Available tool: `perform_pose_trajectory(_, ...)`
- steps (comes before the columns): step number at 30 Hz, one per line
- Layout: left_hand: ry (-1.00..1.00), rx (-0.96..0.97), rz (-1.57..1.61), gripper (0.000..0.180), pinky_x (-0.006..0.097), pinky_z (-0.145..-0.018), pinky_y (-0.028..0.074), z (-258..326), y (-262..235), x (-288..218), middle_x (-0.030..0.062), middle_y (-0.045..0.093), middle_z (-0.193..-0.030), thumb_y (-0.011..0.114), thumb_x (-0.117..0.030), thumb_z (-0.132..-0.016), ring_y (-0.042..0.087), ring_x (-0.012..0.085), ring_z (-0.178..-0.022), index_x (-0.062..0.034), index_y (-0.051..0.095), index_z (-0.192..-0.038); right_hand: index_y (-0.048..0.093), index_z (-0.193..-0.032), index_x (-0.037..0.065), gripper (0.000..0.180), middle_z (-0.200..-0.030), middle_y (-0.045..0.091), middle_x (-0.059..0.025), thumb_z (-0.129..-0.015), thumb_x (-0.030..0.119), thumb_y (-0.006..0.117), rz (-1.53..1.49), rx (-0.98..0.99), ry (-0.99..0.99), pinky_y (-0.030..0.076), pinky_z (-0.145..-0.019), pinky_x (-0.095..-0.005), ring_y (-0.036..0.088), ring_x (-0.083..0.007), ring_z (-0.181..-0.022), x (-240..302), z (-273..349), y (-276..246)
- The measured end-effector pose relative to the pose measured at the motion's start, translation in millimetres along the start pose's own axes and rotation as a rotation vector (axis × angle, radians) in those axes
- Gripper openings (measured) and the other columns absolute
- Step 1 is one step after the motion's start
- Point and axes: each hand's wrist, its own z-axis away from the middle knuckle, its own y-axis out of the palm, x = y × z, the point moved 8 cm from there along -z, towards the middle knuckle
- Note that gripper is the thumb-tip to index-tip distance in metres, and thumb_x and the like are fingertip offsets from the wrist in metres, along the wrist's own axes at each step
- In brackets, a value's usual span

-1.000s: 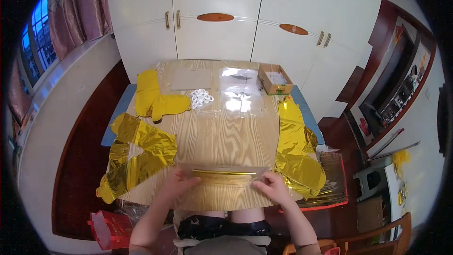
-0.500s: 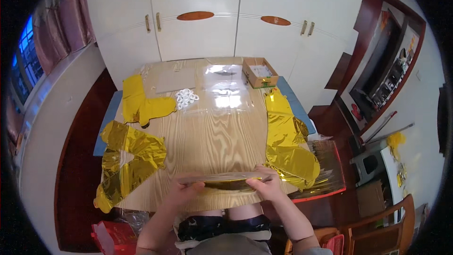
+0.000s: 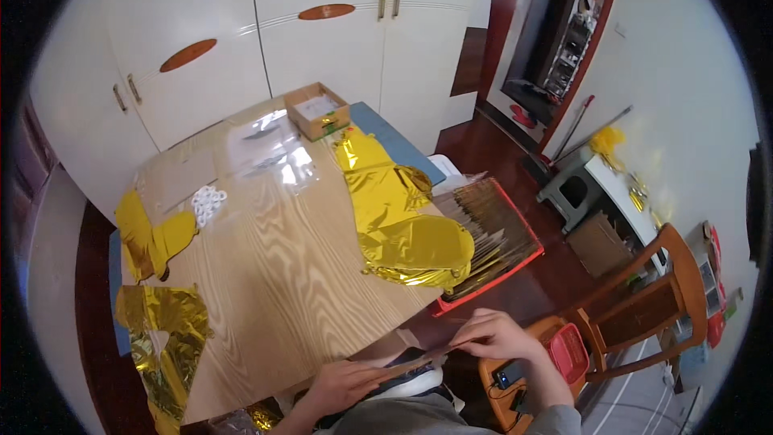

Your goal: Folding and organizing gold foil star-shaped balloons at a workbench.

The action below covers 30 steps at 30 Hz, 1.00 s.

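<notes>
A thin, clear plastic packet (image 3: 412,363), seen almost edge-on, stretches between my hands just off the near edge of the table. My left hand (image 3: 345,387) grips its left end, with the fingers laid along it. At the far right end, my right hand (image 3: 498,333) pinches the packet between thumb and fingers. What lies inside the packet is hard to make out. Flat gold foil balloons (image 3: 398,213) lie piled along the table's right side, ahead of my right hand. Two other gold foil pieces, one farther back (image 3: 151,235) and one nearer (image 3: 167,338), rest at the left edge.
White rings (image 3: 209,205) lie on the wooden table (image 3: 282,274). Clear sheets (image 3: 270,149) and a cardboard box (image 3: 317,113) are behind them. A red-rimmed crate of packed sleeves (image 3: 491,234) stands right. Nearer are a wooden chair (image 3: 636,314) and a red basket (image 3: 569,353).
The view has swung to the right. My hands, still on the packet, have come off the table edge toward my lap and right side, and the packet now slants with its right end higher.
</notes>
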Motion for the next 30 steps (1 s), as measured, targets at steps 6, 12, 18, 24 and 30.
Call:
perform_pose_trajectory(6,0.129,0.001,-0.002,0.046,0.035,-0.082,0.052,-22.8,63.9,-8.7,0.0099,0.068,-0.11,0.077,-0.029,-0.075,0.066,0.0249,-0.095,-0.0068,0.067,-0.115,0.073,-0.093,0.021,0.021,-0.077,0.065,0.0055,-0.073,0.024,0.072,0.597,0.212,0.0,0.053,-0.06,-0.0297,0.057,-0.016,-0.073,37.0,16.2,2.0)
perform_pose_trajectory(12,0.05,-0.083,-0.064,0.057,0.038,-0.091,0.047,-22.8,45.5,-4.6,0.0121,0.062,-0.124,0.076,-0.026,-0.076,0.061,0.0264,-0.11,-0.0043,0.06,-0.125,0.074,-0.099,0.023,0.033,-0.088,0.071,0.0055,-0.069,0.011,0.064,0.906,-0.114,0.061,0.051,-0.059,-0.0288,0.055,-0.0176,-0.069,-19.9,19.6,-112.4)
perform_pose_trajectory(18,-0.042,-0.123,0.03,0.043,0.038,-0.091,0.047,-1.6,43.5,11.2,0.0133,0.063,-0.119,0.073,-0.015,-0.077,0.061,0.0287,-0.107,-0.0016,0.063,-0.117,0.074,-0.089,0.023,0.028,-0.084,0.069,0.0076,-0.068,0.007,0.067,1.087,-0.1,0.193,0.053,-0.063,-0.0314,0.056,-0.0174,-0.079,-109.7,27.1,-146.6)
perform_pose_trajectory(24,-0.117,-0.165,0.029,0.039,0.037,-0.09,0.049,10.9,35.9,19.0,0.0128,0.064,-0.116,0.073,-0.013,-0.078,0.062,0.029,-0.103,-0.0027,0.064,-0.115,0.074,-0.085,0.023,0.022,-0.084,0.067,0.0079,-0.067,0.011,0.07,1.063,-0.152,0.191,0.052,-0.065,-0.0305,0.056,-0.0172,-0.082,-123.3,18.4,-154.4)
perform_pose_trajectory(30,-0.143,-0.15,0.049,0.037,0.036,-0.09,0.049,16.2,44.3,24.6,0.0113,0.065,-0.114,0.073,-0.013,-0.079,0.062,0.0282,-0.103,-0.0046,0.065,-0.114,0.075,-0.09,0.026,0.022,-0.086,0.067,0.009,-0.071,0.015,0.07,1.128,0.01,0.258,0.053,-0.066,-0.0323,0.056,-0.0165,-0.085,-152.1,12.0,-152.1)
